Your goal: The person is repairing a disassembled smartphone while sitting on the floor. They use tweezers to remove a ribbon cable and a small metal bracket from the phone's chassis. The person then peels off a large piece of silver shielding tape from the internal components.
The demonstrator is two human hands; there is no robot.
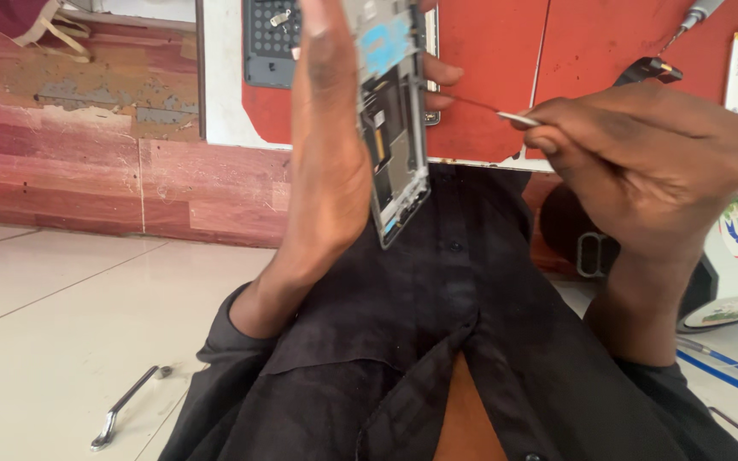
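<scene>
2 hands: left hand (328,145) grips phone frame (396,128); right hand (642,162) pinches tool (493,109).

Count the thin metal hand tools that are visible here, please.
3: a fine probe pinched in the right hand, a grey screwdriver on the red bench, a curved metal tool on the floor. Others may be hidden.

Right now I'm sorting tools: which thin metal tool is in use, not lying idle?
The slim probe pinched in the right hand, tip at the opened phone; the bent metal handle lies on the floor.
</scene>
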